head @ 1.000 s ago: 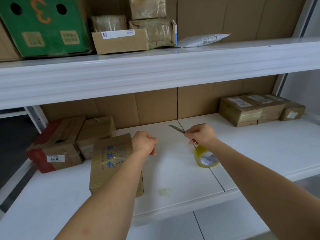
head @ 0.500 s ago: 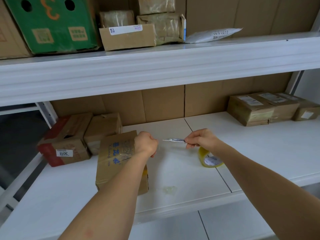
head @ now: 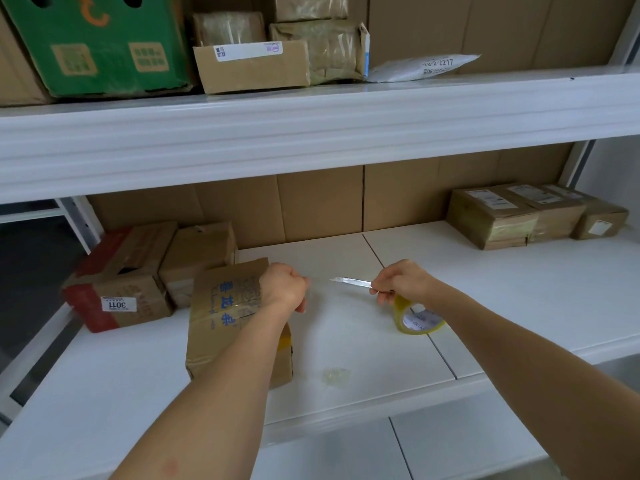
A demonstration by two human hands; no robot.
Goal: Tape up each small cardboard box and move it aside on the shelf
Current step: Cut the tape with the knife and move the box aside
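The left hand [head: 284, 289], a fist, apparently pinches clear tape over the cardboard box [head: 228, 320] at near left. The right hand [head: 401, 282] grips a blade [head: 349, 281] pointing left, lengthwise toward that fist. The tape roll [head: 417, 318] lies under the right wrist.

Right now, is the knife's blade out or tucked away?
Out. The bare silver blade sticks past the right hand, pointing toward the left hand.

White metal shelving: upper shelf [head: 311, 133] above lower shelf [head: 519, 289], backed by brown cardboard sheets [head: 311, 206]. Dark floor [head: 31, 271] visible at left; even, soft lighting throughout.
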